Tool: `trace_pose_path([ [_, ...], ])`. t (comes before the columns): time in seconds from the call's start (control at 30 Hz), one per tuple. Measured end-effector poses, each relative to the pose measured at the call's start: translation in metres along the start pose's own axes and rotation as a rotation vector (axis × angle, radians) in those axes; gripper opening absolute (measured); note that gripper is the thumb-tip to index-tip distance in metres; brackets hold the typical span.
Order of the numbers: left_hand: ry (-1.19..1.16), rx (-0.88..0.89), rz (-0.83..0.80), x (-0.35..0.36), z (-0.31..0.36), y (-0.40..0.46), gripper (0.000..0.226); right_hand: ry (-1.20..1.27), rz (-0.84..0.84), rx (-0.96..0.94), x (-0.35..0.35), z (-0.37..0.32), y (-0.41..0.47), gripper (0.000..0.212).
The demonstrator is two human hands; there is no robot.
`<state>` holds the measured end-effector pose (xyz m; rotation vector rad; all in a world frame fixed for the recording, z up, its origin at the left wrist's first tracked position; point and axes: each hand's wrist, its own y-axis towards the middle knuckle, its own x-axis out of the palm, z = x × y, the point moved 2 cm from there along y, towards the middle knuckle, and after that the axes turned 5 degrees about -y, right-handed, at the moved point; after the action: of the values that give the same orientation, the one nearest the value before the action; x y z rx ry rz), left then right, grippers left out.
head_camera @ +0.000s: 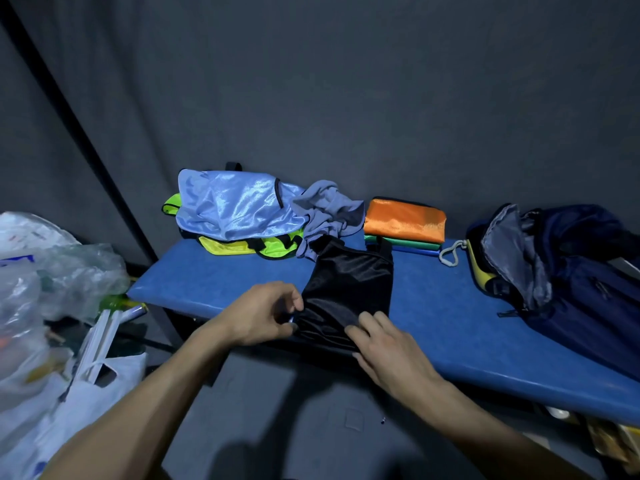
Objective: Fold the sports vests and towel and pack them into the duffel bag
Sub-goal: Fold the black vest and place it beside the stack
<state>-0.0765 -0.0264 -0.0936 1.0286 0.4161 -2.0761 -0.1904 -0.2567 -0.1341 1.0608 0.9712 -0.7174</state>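
Though hand-held (266, 315), black vest (349, 285) lengthwise front-to-back.

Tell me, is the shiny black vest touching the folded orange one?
Apart. The head view shows blue bench between the shiny black vest and the folded orange vest.

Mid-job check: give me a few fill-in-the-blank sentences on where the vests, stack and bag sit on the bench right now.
1. Both hands work on the ____ vest at the bench's front edge.
2. The top vest of the folded stack is ____.
3. The duffel bag lies at the bench's ____ end, its mouth open.
4. The light blue vest lies on top of the ____ vests.

Missing words: black; orange; right; yellow
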Motion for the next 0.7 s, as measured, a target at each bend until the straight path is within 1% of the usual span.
trace_pose_path([
  [0.1, 0.094, 0.027, 0.046, 0.012, -0.004, -0.001, 0.031, 0.002, -0.01, 0.019, 0.0, -0.001, -0.001, 0.039],
  [0.17, 0.115, 0.021, 0.096, 0.019, -0.002, 0.0, 0.026, -0.008, -0.018, 0.03, 0.0, -0.002, -0.001, 0.041],
  [0.23, 0.086, -0.015, 0.142, 0.022, 0.003, -0.002, 0.016, -0.023, -0.024, 0.036, 0.001, -0.003, -0.002, 0.042],
  [0.3, 0.065, -0.09, 0.166, 0.024, 0.006, -0.004, 0.017, -0.039, -0.035, 0.045, 0.002, -0.004, -0.003, 0.042],
  [0.37, 0.079, -0.143, 0.181, 0.027, 0.005, -0.006, 0.02, -0.072, -0.058, 0.046, 0.004, -0.004, -0.005, 0.049],
  [0.47, 0.124, -0.184, 0.225, 0.033, 0.007, -0.009, 0.024, -0.12, -0.087, -0.003, 0.006, -0.007, -0.007, 0.07],
  [0.57, 0.197, -0.26, 0.26, 0.036, 0.008, -0.01, 0.02, -0.151, -0.073, -0.039, 0.005, -0.01, -0.009, 0.087],
  [0.63, 0.173, -0.303, 0.257, 0.037, 0.005, -0.011, 0.017, -0.162, -0.045, -0.035, 0.004, -0.011, -0.01, 0.09],
  [0.7, 0.037, -0.321, 0.212, 0.038, 0.0, -0.013, 0.018, -0.166, -0.004, -0.042, 0.006, -0.011, -0.011, 0.084],
])
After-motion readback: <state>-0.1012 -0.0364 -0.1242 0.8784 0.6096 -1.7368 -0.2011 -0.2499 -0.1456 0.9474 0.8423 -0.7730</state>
